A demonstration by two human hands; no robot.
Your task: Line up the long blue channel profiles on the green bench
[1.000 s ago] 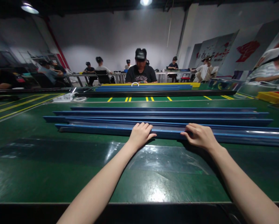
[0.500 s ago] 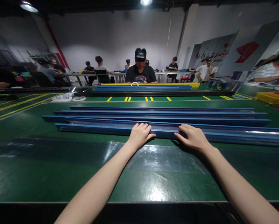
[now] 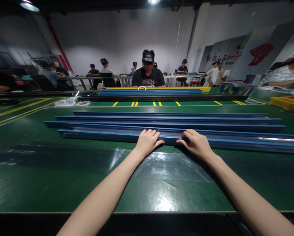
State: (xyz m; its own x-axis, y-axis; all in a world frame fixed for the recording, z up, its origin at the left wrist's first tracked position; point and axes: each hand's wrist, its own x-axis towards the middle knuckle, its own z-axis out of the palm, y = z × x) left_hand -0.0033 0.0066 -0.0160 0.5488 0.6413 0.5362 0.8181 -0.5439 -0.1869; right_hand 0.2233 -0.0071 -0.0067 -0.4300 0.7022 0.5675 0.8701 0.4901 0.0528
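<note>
A long blue channel strip (image 3: 102, 135) lies across the green table, the nearest of several such strips. Fingers bent over its front wall, my left hand (image 3: 147, 141) grips it near the middle, thumb on the near side. My right hand (image 3: 196, 142) is closed on the same strip a short way to the right, its thumb also along the near face. The fingertips of both hands are partly hidden inside the channel. Clear plastic film (image 3: 171, 167) lies flat on the table under and in front of my wrists.
More blue strips (image 3: 161, 126) lie just behind the held one. Farther back are a black rail (image 3: 166, 98), a yellow strip (image 3: 205, 89) and a yellow bin (image 3: 285, 103). A person (image 3: 148, 77) sits across the table; other people work around the room.
My right hand has slid a little to the left along the strip, closer to my left hand. The left hand and the strip look unmoved.
</note>
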